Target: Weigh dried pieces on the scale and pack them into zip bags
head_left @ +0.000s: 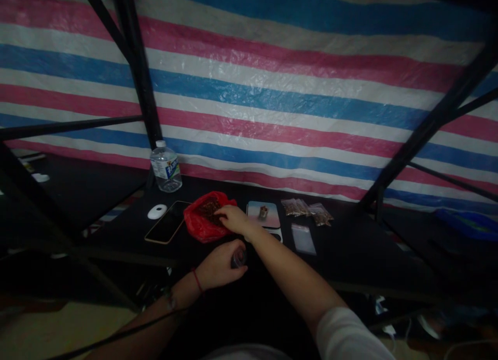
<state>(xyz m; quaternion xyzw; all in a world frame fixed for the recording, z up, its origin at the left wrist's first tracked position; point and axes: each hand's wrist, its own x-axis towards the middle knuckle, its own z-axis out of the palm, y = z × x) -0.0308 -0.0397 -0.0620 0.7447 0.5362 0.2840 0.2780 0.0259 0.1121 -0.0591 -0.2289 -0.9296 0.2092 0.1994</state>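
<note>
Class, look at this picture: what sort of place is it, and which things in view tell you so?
Probably a makeshift packing station: a striped tarpaulin backs a dark table, where small filled bags lie beside an empty one and a red bag of loose brown bits.

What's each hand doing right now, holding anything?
Left hand: closed around a small clear cup.
Right hand: fingers reaching into the red bag; whether it grips anything cannot be told.
</note>
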